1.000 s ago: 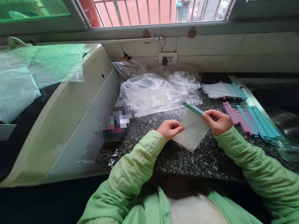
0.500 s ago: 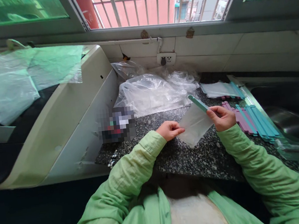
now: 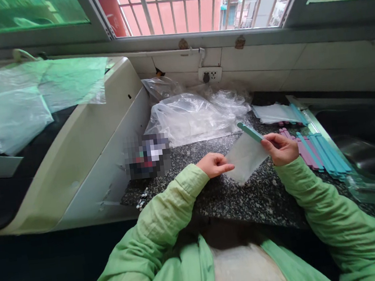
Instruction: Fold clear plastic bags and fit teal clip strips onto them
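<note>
A small frosted plastic bag is held tilted above the counter between my two hands. Along its upper right edge runs a teal sealing strip, whose far end sticks out past the bag. My left hand is closed in a pinch at the bag's left edge. The fingers of my right hand are wrapped round the near end of the strip, hiding that end. Just right of that hand, several loose teal strips and purple strips lie side by side on the counter.
Behind my hands lies a heap of clear plastic bags. A stack of frosted bags with teal strips sits at the back right, beside the sink. On the left, a bulky cream machine borders the speckled counter, near a blurred-out object.
The view has shifted very slightly. Both hands keep their hold on the bag and strip, with hardly any movement.
</note>
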Motion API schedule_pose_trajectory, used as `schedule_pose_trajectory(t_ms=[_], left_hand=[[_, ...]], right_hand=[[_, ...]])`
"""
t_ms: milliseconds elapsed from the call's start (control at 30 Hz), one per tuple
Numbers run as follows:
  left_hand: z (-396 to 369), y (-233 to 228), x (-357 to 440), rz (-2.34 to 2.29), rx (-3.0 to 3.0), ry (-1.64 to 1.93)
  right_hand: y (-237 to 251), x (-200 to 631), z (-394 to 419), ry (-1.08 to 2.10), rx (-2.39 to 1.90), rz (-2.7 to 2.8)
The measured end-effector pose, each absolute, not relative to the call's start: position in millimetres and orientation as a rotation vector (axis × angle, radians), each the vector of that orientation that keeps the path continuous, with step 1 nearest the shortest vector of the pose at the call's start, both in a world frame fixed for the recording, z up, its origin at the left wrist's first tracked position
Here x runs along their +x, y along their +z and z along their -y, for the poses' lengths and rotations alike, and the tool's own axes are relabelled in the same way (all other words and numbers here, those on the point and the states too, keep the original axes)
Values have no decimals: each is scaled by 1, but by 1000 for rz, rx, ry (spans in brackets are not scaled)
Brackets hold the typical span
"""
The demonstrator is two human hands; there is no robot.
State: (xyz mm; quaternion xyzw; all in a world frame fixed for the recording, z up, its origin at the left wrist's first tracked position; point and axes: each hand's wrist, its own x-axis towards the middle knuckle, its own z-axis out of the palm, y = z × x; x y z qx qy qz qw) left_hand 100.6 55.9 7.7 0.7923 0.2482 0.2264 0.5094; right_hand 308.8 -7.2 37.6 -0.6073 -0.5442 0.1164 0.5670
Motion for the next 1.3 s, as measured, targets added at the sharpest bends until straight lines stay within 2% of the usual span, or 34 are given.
schedule_pose_trajectory(t_ms=[367, 800, 1067, 1300], left_hand=[[-55, 14, 105, -620, 1798, 795], [-52, 14, 105, -502, 1716, 705], [-56, 24, 99, -681, 1561, 787], [-54, 32, 98, -775, 1654, 808]], right_hand=[[37, 290, 15, 483, -1346, 1488], [36, 292, 13, 489, -1438, 1462], [35, 289, 10, 595, -1423, 1629], [39, 281, 9, 691, -1471, 1729]])
